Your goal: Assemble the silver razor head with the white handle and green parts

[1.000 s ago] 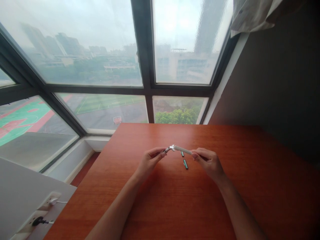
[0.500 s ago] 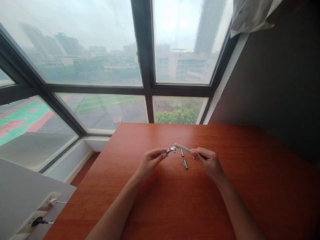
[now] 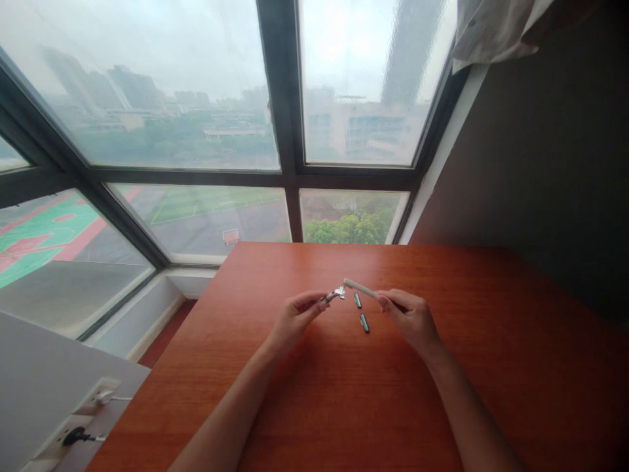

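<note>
My left hand [image 3: 299,316] is closed, thumb and fingers pinching a silver razor handle [image 3: 337,294] whose head end points right. My right hand [image 3: 407,321] is closed round a slim pale stick [image 3: 361,287] with a rounded tip; its exact kind does not show. The stick's tip hovers just above and right of the razor's head end, with a small gap between them. On the table between my hands lie two small green-and-black razor cartridges, an upper one [image 3: 358,301] and a lower one [image 3: 364,323].
Both forearms reach over a reddish-brown wooden table [image 3: 334,406]. Large dark-framed windows [image 3: 289,177] stand behind its far edge. A wall socket with a black plug [image 3: 76,435] is at lower left. A pale cloth [image 3: 496,33] hangs at upper right.
The pale stick's tip has lifted slightly and the razor's head end has turned a little, with a clearer gap between them. The cartridges have not moved.
</note>
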A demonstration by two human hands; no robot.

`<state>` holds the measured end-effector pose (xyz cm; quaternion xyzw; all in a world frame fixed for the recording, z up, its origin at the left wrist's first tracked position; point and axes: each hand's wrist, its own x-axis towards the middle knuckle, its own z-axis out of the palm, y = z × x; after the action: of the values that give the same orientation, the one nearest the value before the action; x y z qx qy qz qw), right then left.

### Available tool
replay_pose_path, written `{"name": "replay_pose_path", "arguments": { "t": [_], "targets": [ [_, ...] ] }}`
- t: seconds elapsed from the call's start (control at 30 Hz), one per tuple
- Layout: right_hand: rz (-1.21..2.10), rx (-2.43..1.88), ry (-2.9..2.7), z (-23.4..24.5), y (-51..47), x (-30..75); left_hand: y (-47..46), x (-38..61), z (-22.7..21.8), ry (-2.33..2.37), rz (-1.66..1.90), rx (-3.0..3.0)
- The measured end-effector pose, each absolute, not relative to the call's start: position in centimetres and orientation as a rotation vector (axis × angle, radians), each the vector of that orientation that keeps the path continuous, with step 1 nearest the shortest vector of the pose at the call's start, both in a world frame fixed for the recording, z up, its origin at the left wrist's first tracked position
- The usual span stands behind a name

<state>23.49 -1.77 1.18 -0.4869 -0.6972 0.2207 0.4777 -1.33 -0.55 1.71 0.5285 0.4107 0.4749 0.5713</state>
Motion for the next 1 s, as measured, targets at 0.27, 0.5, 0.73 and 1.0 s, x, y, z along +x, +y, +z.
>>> {"name": "replay_pose_path", "arguments": {
  "t": [0.27, 0.5, 0.73, 1.0],
  "targets": [
    [0.614, -1.135, -1.73, 1.2, -1.8, 22.9, -0.3, -1.2, 1.6, 0.948, 1.036, 1.313],
    [0.53, -1.172, -1.667, 1.0, -1.9, 22.6, -0.8, -0.5, 1.4, 0.877, 0.911, 1.147],
    [0.465, -1.188, -1.729, 0.9, -1.9, 22.5, -1.0, -0.5, 1.8, 0.846, 0.902, 1.113],
    [0.458, -1.215, -1.716, 0.9, -1.7, 22.8, -0.7, -0.7, 1.6, 0.852, 0.93, 1.083]
  ]
}}
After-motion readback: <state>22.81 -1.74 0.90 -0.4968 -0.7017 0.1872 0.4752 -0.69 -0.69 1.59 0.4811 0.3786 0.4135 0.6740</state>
